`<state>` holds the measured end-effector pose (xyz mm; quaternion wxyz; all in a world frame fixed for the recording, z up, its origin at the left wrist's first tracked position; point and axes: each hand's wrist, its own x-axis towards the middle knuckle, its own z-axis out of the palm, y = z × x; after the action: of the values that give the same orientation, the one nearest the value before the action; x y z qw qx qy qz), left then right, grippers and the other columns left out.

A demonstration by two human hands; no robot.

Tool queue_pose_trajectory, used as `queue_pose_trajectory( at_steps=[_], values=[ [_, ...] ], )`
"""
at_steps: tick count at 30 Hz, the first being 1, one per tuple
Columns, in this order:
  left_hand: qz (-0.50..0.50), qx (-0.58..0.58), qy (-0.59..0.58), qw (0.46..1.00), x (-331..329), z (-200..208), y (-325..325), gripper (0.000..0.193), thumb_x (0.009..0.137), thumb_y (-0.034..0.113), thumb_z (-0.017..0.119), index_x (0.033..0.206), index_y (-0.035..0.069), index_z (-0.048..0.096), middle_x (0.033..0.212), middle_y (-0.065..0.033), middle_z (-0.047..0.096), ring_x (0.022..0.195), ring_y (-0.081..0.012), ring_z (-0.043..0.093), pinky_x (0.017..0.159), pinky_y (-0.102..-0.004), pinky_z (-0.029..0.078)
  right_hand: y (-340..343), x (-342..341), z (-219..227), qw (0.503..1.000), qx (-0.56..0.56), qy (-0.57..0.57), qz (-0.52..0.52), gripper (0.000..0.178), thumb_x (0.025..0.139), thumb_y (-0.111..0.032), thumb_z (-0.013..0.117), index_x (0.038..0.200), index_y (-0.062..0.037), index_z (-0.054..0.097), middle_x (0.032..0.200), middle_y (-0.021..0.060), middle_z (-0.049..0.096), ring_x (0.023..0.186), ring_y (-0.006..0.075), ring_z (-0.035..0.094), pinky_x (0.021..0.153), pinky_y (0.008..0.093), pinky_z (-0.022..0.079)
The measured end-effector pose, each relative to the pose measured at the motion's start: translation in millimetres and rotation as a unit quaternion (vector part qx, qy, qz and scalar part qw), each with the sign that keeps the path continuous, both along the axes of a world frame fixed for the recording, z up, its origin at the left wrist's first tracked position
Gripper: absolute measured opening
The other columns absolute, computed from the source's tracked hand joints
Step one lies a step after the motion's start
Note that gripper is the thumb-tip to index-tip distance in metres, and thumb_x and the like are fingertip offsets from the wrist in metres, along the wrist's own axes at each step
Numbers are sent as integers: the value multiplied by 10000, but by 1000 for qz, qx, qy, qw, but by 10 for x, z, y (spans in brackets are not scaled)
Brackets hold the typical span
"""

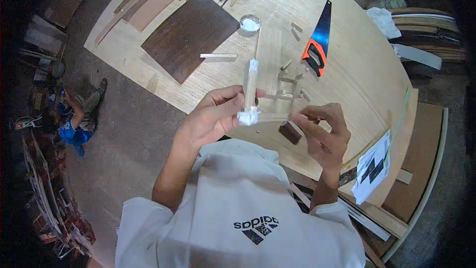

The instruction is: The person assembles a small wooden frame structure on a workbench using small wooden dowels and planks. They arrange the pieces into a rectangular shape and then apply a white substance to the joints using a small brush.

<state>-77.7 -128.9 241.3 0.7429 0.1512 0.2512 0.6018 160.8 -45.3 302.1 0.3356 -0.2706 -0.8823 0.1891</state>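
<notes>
My left hand (210,116) is closed around a short wooden strip (251,87), held between thumb and fingers. White paste, like glue, coats both ends of that strip, thickest at the end near me. My right hand (325,131) pinches a thin wooden stick (275,117), smeared by motion, whose tip reaches the pasty near end. Beyond the hands, a small round dish (250,23) of white paste stands on the table. Several short wood pieces (286,93) lie on the table past my right hand. A dark brown block (290,132) lies below the thin stick.
A handsaw (320,39) with an orange and black handle rests at the right of the wooden table (357,89). A dark brown board (191,34) and a pale strip (218,56) lie at left. A printed sheet (372,168) hangs near the right edge. Another person (74,124) sits far left.
</notes>
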Motion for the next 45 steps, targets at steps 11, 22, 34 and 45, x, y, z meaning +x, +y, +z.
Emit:
queue_pose_trajectory(
  at_steps=[11, 22, 34, 45],
  values=[
    [17, -10, 20, 1000, 23, 65, 24, 599, 949, 287, 691, 1359, -104, 497, 1015, -94, 617, 875, -137, 630, 763, -268, 537, 2, 11, -46, 996, 72, 35, -25, 402, 651, -57, 786, 995, -263, 819, 941, -18, 680, 734, 134, 566, 663, 288, 424],
    [10, 4, 1, 1000, 31, 57, 27, 526, 978, 259, 660, 1343, -89, 511, 1053, -90, 617, 900, -125, 620, 783, -264, 529, -30, 29, -74, 999, -11, 45, -18, 409, 659, -58, 787, 1025, -238, 815, 946, -15, 674, 752, 140, 576, 697, 300, 442],
    [2, 37, -20, 999, 14, 24, 26, 481, 983, 240, 651, 1318, -80, 525, 1225, -132, 627, 1028, -166, 661, 923, -312, 563, 4, 26, -84, 998, 0, 59, -37, 396, 688, -29, 764, 1047, -191, 809, 972, 28, 674, 756, 157, 581, 682, 294, 486],
    [20, 0, 11, 1000, 52, 72, 26, 504, 976, 261, 665, 1327, -73, 527, 1081, -97, 610, 903, -132, 618, 772, -265, 541, -1, 26, -62, 999, 13, 38, -26, 393, 710, -44, 752, 1064, -205, 802, 910, 6, 671, 699, 139, 550, 628, 294, 433]
  ],
)
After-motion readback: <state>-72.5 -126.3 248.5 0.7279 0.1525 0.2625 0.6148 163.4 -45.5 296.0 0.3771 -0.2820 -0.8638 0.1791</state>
